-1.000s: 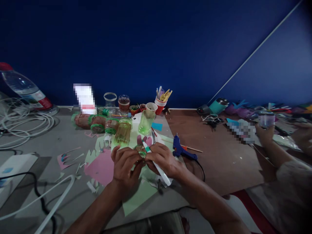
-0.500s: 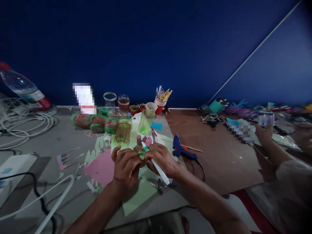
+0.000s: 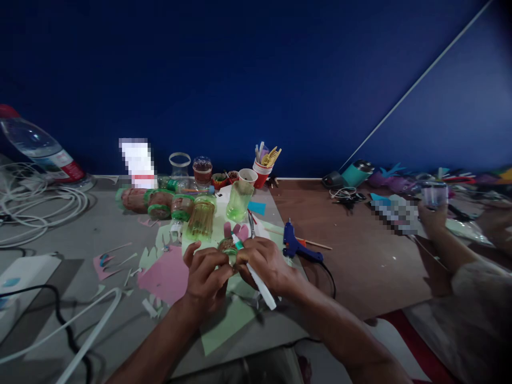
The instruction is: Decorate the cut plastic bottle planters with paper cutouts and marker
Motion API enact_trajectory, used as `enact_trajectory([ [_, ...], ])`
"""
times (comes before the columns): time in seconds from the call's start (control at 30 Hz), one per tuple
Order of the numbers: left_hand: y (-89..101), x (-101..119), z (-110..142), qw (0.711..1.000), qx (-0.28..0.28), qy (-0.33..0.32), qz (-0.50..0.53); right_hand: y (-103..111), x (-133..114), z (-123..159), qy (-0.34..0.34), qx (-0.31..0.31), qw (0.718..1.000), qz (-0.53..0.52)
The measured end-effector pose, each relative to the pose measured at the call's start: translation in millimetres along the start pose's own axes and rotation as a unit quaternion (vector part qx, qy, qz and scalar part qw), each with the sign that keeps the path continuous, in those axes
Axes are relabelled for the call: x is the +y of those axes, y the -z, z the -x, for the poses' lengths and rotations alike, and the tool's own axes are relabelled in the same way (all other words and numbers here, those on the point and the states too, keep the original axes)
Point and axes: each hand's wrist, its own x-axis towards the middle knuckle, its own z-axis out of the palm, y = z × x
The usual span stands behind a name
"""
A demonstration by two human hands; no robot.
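Between my two hands is a small round piece [image 3: 228, 245], brown with a green rim, with pink paper shapes [image 3: 236, 230] at its top. My left hand [image 3: 208, 272] grips its left side with bent fingers. A white marker pen [image 3: 262, 288] with a teal band near its front end is in my right hand [image 3: 268, 261]. It slants from the round piece down toward the right wrist. The right fingertips also meet the piece's right edge. Fingers hide much of the piece. Beneath lie green paper [image 3: 230, 325] and pink paper [image 3: 166, 274].
A blue glue gun [image 3: 298, 245] with its cord lies right of my right hand. Behind stand a green plastic cup [image 3: 240, 201], a cut bottle piece [image 3: 201, 218] and a red cup [image 3: 263, 173] of cutlery. At far right, another person's hand [image 3: 434, 216] holds a clear cup.
The marker's rear end has shifted slightly left and down, its slant changing a little. Both hands keep nearly the same place around the round piece.
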Motion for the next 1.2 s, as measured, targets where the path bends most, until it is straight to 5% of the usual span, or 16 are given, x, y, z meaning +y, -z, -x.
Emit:
enact_trajectory([
  [0.47,4.9,7,1,1.0,0.005,-0.008,0.018,11,-2,2,0.017,0.027,0.997,0.065],
  [0.63,4.0,11,2,0.999,0.023,-0.011,0.039,21,17,5,-0.095,0.158,0.977,0.108],
  [0.77,2.4,3,-3,0.987,0.089,0.101,0.087,21,28,13,-0.139,0.231,0.957,0.108],
  [0.9,-0.8,-13,-8,0.905,0.19,0.307,0.225,16,37,17,-0.197,0.205,0.95,0.13],
  [1.03,-5.7,-22,-9,0.812,0.209,0.449,0.309,15,48,18,-0.266,0.17,0.941,0.123],
  [1.2,-6.8,-18,-9,0.799,0.154,0.502,0.293,16,52,17,-0.301,0.159,0.931,0.131],
])
